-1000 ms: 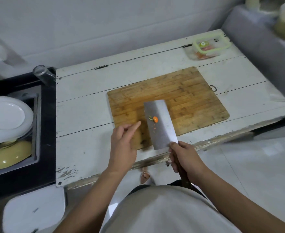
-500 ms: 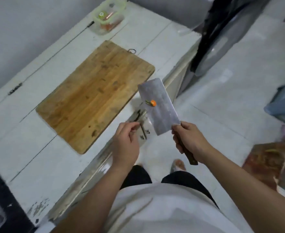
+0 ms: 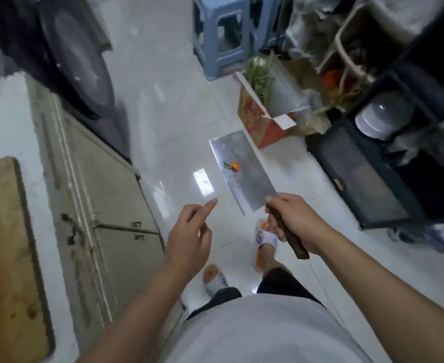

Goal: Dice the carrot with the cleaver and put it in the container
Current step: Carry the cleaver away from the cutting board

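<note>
At the left edge, the cutting board (image 3: 6, 258) is cut off by the frame. Centre frame, the right hand (image 3: 291, 221) grips the cleaver (image 3: 241, 171) flat (handle partly hidden), a carrot end (image 3: 234, 166) on its blade. The left hand (image 3: 189, 237) holds nothing, forefinger extended.

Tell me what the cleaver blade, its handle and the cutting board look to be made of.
Cleaver blade: looks like steel, dull grey with a soft sheen.
Handle: probably wood, dark brown and matte.
Cutting board: seems to be wood or bamboo, tan and stained; blur hides the grain.
</note>
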